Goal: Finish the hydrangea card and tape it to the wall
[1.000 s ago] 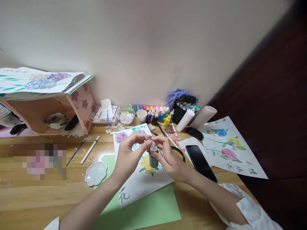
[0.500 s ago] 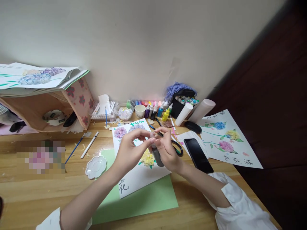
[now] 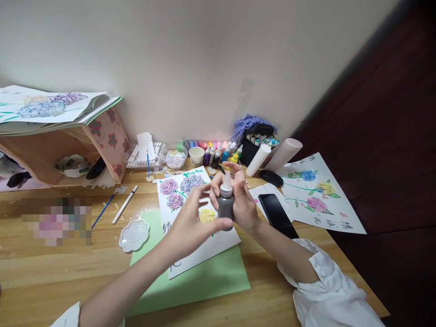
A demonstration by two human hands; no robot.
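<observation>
A small squeeze bottle of dark grey paint point(image 3: 225, 206), topped by a pale pointed nozzle, stands upright between my two hands above the drawing. My right hand point(image 3: 247, 206) is wrapped around its right side and back. From the left, my left hand point(image 3: 194, 211) grips it too, the thumb lying across the lower front; part of its fingers is hidden. Below lies a white sheet with hydrangea flowers point(image 3: 192, 184) in pink, purple and blue, plus a yellow bloom point(image 3: 206, 215) partly covered by my hands. That sheet rests on green paper point(image 3: 204, 281).
A white flower-shaped palette point(image 3: 134, 235), a marker point(image 3: 125, 204) and a blue brush point(image 3: 104, 209) lie to the left. Paint bottles point(image 3: 216, 158) and a paper cup point(image 3: 196, 156) line the wall. At right are a phone point(image 3: 276, 213) and another flower drawing point(image 3: 320, 193).
The bottle has turned from tilted to upright, its nozzle pointing up. My left hand has shifted from the nozzle down to the bottle's body.
</observation>
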